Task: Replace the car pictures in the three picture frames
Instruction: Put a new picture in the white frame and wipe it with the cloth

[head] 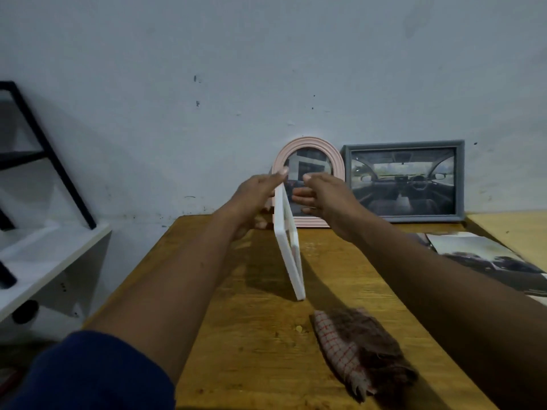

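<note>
A white rectangular picture frame (289,249) stands on edge on the wooden table (260,344), seen almost edge-on. My left hand (257,194) grips its upper left side, and my right hand (325,196) holds its upper right side with fingers curled behind it. Behind the hands a pink arched frame (331,156) leans against the wall with a picture in it. To its right a grey rectangular frame (403,181) shows a car interior. Loose car pictures (485,255) lie flat at the table's right.
A brown and red-checked cloth (362,347) lies on the table near the front. A white shelf unit with black bars (38,232) stands to the left of the table. The blue-grey wall (266,69) rises directly behind the frames.
</note>
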